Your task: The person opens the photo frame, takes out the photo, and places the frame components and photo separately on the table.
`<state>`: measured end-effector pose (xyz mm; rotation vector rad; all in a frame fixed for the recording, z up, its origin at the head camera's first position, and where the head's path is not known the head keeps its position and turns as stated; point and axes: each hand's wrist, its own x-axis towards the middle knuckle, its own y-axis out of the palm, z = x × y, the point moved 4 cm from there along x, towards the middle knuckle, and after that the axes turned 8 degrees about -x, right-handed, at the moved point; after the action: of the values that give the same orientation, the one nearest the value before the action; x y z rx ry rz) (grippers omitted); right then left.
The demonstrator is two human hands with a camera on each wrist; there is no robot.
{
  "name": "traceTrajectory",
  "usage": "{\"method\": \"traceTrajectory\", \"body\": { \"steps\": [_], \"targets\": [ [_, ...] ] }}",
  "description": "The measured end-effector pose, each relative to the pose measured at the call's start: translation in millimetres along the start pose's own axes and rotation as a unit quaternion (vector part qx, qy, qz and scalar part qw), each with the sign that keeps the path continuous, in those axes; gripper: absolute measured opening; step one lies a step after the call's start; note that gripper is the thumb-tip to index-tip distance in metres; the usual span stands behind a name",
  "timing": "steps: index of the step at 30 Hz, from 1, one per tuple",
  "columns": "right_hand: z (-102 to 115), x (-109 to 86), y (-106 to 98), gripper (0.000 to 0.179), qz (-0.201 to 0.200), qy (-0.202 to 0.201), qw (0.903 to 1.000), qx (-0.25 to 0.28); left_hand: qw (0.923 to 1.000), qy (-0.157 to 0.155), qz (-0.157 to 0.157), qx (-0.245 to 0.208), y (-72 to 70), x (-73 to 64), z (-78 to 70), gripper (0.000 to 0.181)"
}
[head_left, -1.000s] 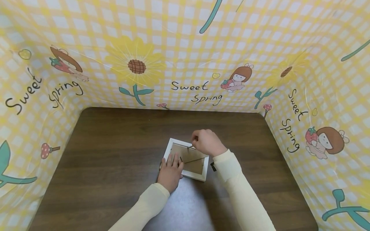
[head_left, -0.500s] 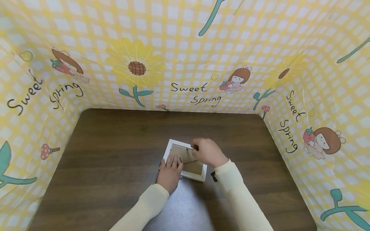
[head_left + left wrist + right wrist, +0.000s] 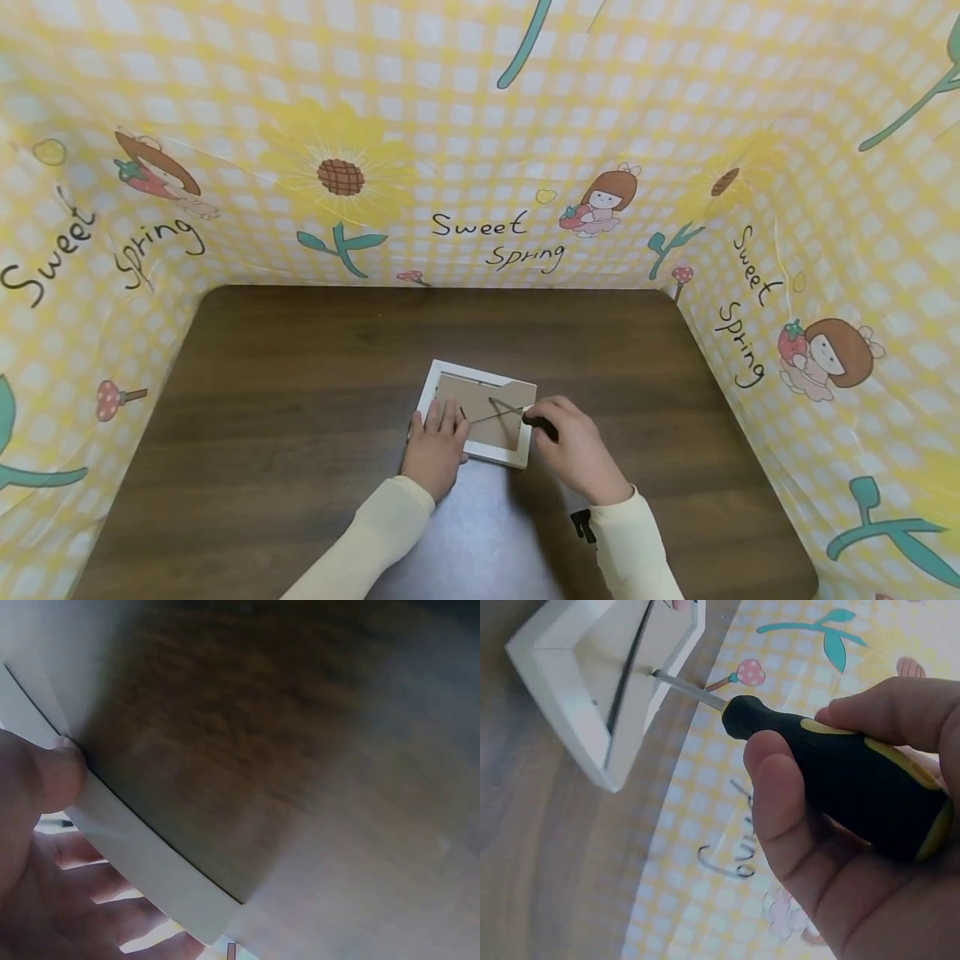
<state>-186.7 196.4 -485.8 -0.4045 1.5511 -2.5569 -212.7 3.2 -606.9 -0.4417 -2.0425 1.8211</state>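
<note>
Thumb and fingertips of the right hand (image 3: 573,446) are pinching the handle of a black-and-yellow screwdriver (image 3: 825,765), the other fingers curling below it. Its bare metal shaft is pointing leftward and slightly away from the person, its tip hovering over or touching the beige backing board (image 3: 474,398) — which of the two I cannot tell. The left hand (image 3: 431,458) is gripping the near-left corner of a white picture frame (image 3: 495,453), its thumb pressing the outer edge and its fingers lying slightly spread across the rim.

From the right fingers, the frame is lying just to the left and a little farther off; its longer side appears to be running crosswise, the right end slanting nearer the person. The left hand is the nearer one, touching the frame directly, while the right is reaching it by the shaft. The board is sitting askew, one corner overlapping the far-right rim.

Farther out, cream sleeves (image 3: 375,525) are covering both forearms, and a dark wooden table (image 3: 300,400) is bearing the frame. Around it a yellow checked cloth (image 3: 465,150) is showing "Sweet Spring" several times — no brand is showing legibly on the screwdriver.
</note>
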Motion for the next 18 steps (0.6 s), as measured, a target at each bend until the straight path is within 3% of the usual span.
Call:
{"method": "traceTrajectory", "body": {
  "steps": [6, 10, 14, 18],
  "targets": [
    [-31, -17.1, 3, 0.037, 0.022, 0.058, 0.9974, -0.036, 0.9993, 0.021, -0.003, -0.03, -5.3, 1.8, 8.7, 0.046],
    [-55, -29.6, 5, 0.042, 0.006, 0.109, 0.9931, -0.042, 0.997, 0.053, 0.012, -0.055, -12.9, 4.7, 23.9, 0.032],
    [-74, -41.4, 14, 0.043, -0.011, 0.141, 0.9886, -0.051, 0.9907, 0.123, 0.026, -0.053, -20.4, 6.1, 46.6, 0.04],
    [-85, -50.9, 28, 0.045, -0.021, 0.14, 0.9877, -0.067, 0.9781, 0.206, 0.025, -0.019, -24.7, 6.8, 73.1, 0.057]
  ]
}}
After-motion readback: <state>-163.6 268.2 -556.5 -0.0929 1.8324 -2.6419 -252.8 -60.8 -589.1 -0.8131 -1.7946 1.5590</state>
